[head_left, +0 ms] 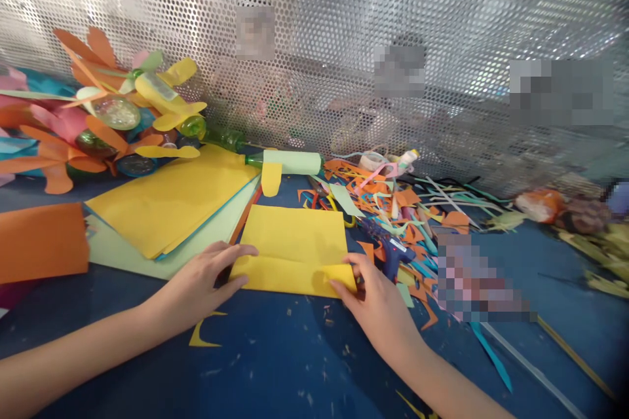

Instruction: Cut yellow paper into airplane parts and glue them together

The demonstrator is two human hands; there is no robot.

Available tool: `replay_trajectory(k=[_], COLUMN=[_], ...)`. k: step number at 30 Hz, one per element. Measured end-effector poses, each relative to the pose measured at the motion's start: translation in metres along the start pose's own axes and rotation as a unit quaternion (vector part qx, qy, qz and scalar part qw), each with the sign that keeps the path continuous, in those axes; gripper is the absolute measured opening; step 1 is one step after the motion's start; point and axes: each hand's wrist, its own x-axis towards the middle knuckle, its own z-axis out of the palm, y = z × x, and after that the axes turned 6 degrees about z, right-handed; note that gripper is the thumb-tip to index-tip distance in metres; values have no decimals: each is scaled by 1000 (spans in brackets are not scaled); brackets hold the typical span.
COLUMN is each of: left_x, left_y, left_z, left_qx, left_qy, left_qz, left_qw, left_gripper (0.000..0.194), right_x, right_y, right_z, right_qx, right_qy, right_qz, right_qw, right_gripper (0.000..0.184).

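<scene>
A yellow paper sheet lies on the blue table with its near edge folded up into a strip. My left hand rests at the strip's left end, fingers stretched flat along the fold. My right hand pinches the strip's right corner, which curls up between thumb and fingers.
A stack of yellow, blue and pale green sheets lies to the left, with an orange sheet further left. Paper flowers on bottles stand at back left. Paper scraps and a blue glue gun lie to the right. A perforated metal screen closes the back.
</scene>
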Motion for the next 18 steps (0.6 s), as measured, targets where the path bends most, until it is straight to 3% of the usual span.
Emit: replay_trajectory(k=[8, 18], left_x=[2, 3], left_y=[-1, -8], left_z=[-1, 3], left_qx=[1, -10], left_qy=[-6, 25], left_qz=[17, 92], left_qw=[1000, 995], left_gripper=[24, 22], right_x=[1, 0], right_y=[-1, 2], right_z=[-1, 1], right_qx=[0, 5], right_qy=[-9, 7], right_qz=[-5, -36], right_qw=[1000, 999], right_gripper=[20, 16])
